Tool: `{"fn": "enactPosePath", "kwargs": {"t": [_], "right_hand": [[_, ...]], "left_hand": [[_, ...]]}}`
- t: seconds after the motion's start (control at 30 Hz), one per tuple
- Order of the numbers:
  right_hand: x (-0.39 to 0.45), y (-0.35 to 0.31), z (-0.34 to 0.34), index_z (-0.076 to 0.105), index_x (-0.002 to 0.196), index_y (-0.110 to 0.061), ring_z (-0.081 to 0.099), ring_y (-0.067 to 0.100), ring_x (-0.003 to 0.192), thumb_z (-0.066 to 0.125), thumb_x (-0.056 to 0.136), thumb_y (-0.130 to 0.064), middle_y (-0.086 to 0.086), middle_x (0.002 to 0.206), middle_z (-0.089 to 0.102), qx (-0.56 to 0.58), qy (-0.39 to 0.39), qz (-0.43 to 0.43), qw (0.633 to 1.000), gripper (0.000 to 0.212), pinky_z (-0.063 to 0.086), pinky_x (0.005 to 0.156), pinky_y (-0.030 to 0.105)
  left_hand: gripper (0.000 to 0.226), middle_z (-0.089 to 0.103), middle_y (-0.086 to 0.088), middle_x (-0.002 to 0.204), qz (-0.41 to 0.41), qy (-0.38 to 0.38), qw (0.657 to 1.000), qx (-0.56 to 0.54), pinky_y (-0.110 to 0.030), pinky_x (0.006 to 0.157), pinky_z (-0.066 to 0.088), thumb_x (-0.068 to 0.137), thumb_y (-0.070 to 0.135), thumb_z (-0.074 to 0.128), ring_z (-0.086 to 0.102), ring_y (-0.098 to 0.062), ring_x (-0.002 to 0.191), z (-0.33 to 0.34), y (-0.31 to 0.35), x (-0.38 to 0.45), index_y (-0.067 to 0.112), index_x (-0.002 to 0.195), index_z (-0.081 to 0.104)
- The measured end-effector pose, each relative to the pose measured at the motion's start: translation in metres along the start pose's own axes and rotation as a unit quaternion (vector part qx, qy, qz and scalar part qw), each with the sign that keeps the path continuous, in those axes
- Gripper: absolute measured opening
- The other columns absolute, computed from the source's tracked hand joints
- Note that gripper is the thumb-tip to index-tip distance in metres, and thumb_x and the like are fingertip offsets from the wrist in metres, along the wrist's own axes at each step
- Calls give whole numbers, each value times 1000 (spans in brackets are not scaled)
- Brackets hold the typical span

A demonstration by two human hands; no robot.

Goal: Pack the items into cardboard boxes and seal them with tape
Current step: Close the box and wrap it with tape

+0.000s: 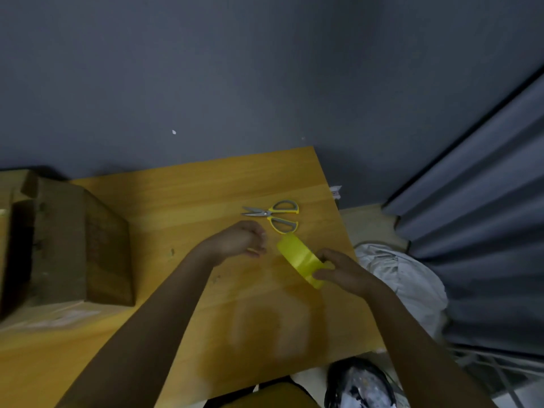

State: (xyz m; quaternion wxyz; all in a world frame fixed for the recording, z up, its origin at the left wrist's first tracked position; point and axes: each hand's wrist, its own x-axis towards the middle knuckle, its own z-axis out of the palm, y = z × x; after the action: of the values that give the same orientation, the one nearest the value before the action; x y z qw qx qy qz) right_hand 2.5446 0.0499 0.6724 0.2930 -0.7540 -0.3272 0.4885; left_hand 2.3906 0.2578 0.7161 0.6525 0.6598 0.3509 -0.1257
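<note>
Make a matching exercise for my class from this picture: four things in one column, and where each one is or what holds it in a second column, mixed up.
Things:
1. scissors
2. tape roll
3. cardboard box
4. left hand

Places or states:
A. held by the right hand
B. on the left part of the table
C. lying on the table beyond the hands
D. raised beside the tape roll, fingers curled

Right pairs: 1-C, 2-A, 3-B, 4-D
</note>
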Motion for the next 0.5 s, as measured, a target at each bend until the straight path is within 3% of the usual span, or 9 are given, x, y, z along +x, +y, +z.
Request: {"fn": "enactPosePath", "kwargs": {"t": [0.07,0.17,0.3,0.4,0.43,0.5], "right_hand": [[5,-15,6,61,100,-17,55,15,94,64,88,-14,-3,98,57,-55,-21,-8,998,12,41,77,28],[6,-31,19,60,114,-14,55,10,93,63,90,-12,0,108,58,-20,-44,-21,999,24,44,73,18],[6,-52,41,60,117,-19,59,6,90,61,85,-5,-2,110,63,63,-64,-33,995,35,46,68,13],[16,-67,49,58,126,-6,59,21,110,52,90,4,10,122,62,105,25,-44,993,37,47,82,22],[22,-73,48,52,133,-4,55,27,118,49,93,6,13,129,57,103,73,-53,991,41,45,87,25],[35,-90,48,41,141,-6,54,27,116,50,95,2,13,134,49,121,129,-79,981,47,42,82,27]], "left_hand": [[29,58,-6,83,35,6,995,95,-26,67,48,90,-8,44,59,-16,78,1,22,-8,15,73,50],[21,63,-6,91,80,21,967,242,-30,62,50,91,-3,39,65,-19,77,-6,49,-28,14,84,49],[21,67,3,75,120,53,857,499,-30,61,44,81,2,43,65,-15,70,-13,88,-64,20,87,52],[26,61,6,63,115,106,795,586,-26,50,30,77,-3,46,64,-15,72,-20,107,-88,21,86,49],[29,58,9,64,116,133,778,603,-27,49,27,76,-5,50,63,-18,75,-24,111,-95,21,85,47],[33,59,3,79,123,179,758,615,-29,52,29,75,-8,54,61,-24,87,-37,115,-110,22,85,43]]}}
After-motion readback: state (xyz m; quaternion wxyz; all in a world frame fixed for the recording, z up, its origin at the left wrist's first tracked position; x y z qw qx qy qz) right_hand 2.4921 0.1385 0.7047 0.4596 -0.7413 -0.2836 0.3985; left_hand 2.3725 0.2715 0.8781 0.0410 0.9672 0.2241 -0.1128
